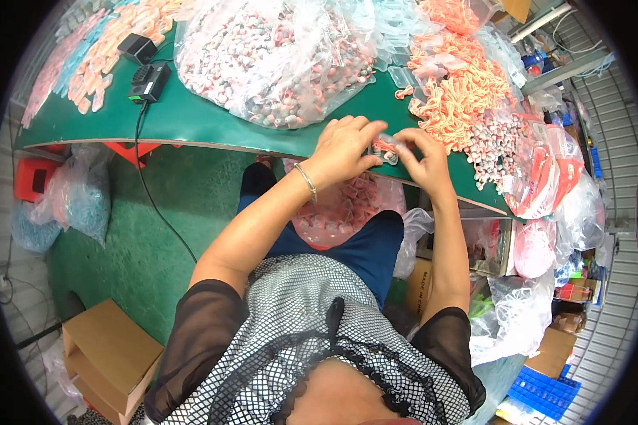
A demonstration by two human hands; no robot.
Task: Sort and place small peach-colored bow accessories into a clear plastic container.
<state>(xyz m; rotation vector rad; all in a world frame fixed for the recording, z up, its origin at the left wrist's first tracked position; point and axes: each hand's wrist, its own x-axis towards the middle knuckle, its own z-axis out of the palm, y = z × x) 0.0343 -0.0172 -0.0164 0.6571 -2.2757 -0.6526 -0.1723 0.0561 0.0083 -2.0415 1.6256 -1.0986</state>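
Note:
Both my hands meet at the near edge of a green table (pixel 205 117). My left hand (pixel 342 149) and my right hand (pixel 422 157) together pinch a small clear plastic packet (pixel 385 147) with an orange-red piece inside. A thin bracelet sits on my left wrist. A pile of orange cord pieces (pixel 461 85) lies just beyond my right hand. A large clear bag of small pink and grey parts (pixel 276 57) lies beyond my left hand. A bag of pink items (pixel 340 209) rests on my lap under the table edge.
Two black power adapters (pixel 145 71) with a cable lie at the table's left. Orange and blue pieces (pixel 96 49) are spread at far left. Bags of red and pink goods (pixel 546 170) crowd the right. Cardboard boxes (pixel 110 354) stand on the green floor at lower left.

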